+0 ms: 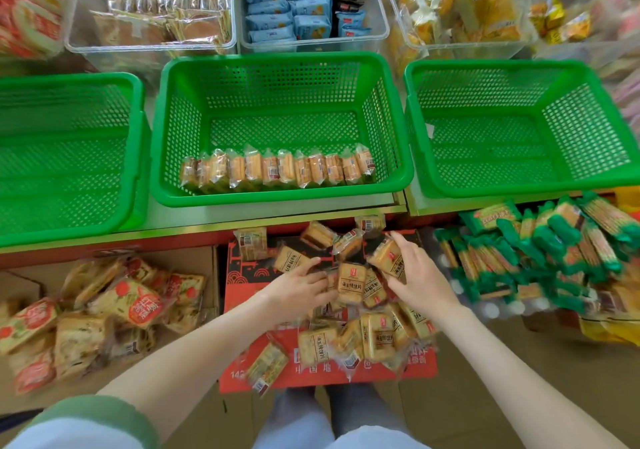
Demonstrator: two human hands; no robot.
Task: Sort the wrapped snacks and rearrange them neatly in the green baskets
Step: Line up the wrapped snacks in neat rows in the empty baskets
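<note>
Golden cracker packets lie in a loose heap (pixel 377 337) in a red box (pixel 242 289), and both hands are down among them. The right hand (pixel 419 275) has its thumb and fingers curled round one packet (pixel 384 256) at the far right edge of the heap. The left hand (pixel 301 286) lies just left of that grip with its fingers bent over other packets. Whether it actually holds one, I cannot tell.

Up and beyond the grip, the middle basket (pixel 277 197) holds a row (pixel 277 169) of the same packets. They stand on edge, packed face to face along its near wall.

The gripped packet sits slanted, with one corner aimed toward the basket and its long axis running diagonally across the box. The packets around it face every way. Those in the row stand with their long axes upright and leaning slightly, and the line itself runs left to right.

To do this step well, I would gather several packets at once and square them between the two palms so their printed faces all turn one way. Then I would carry the stack up to the basket and stand it on edge just behind the existing row, keeping the same lean. Loose plastic wrappers slip, so firm pressure from both ends should keep the stack from fanning out.
</note>
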